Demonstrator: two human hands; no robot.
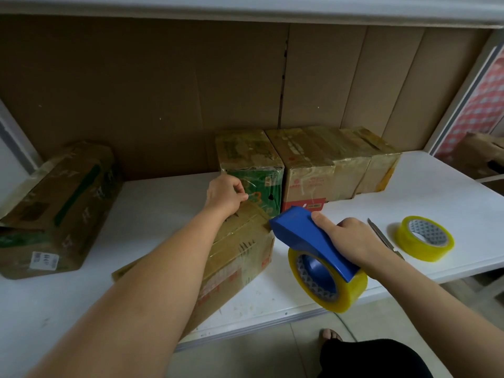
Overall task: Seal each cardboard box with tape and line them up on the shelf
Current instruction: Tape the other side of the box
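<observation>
A flat cardboard box (240, 257) lies on the white shelf (152, 203) under my left forearm. My left hand (225, 196) is at its far end, fingers curled, pinching what looks like a strip of clear tape. My right hand (351, 241) grips a blue tape dispenser (302, 236) loaded with a yellow tape roll (346, 293), its nose at the box's right far corner. Behind stand taped boxes in a row: a green-printed box (251, 165), a red-banded box (305, 170) and a further box (373, 162).
A large worn box (57, 208) lies tilted at the left of the shelf. A spare yellow tape roll (425, 237) and a pair of scissors (381, 237) lie at the right. Cardboard sheets (191, 91) line the back. My foot (330, 336) shows on the floor below.
</observation>
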